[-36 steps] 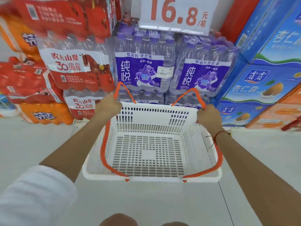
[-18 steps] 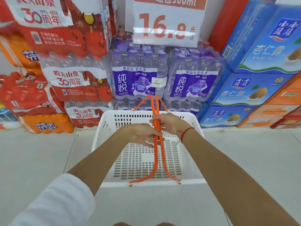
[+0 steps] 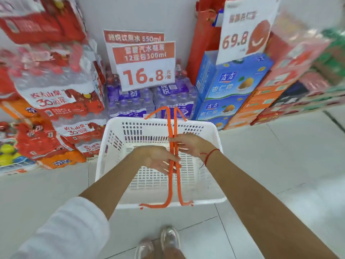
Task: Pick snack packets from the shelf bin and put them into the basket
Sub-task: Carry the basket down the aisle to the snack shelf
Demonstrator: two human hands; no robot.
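Observation:
A white slatted plastic basket (image 3: 113, 146) hangs in front of me above the floor, with nothing inside it. Its two orange handles (image 3: 170, 128) are brought together over the middle. My left hand (image 3: 158, 159) reaches from the left, its fingers wrapped around the joined handles from below. My right hand (image 3: 188, 144) comes from the right and pinches the same handles a little higher up; a red string circles that wrist. No snack packets or shelf bin are in view.
Shrink-wrapped packs of bottled water (image 3: 61, 94) are stacked on the left and behind the basket (image 3: 130, 103). Blue drink cartons (image 3: 229, 90) and orange boxes (image 3: 261, 103) stand to the right. Price signs (image 3: 145, 68) stick up from the stacks. Pale tiled floor (image 3: 280, 156) stretches right; my shoes (image 3: 168, 238) show below.
My hands moved from the handles held apart at the basket's sides to the middle, bringing both handles together. My view has tilted upward and back, showing more signs and my shoes.

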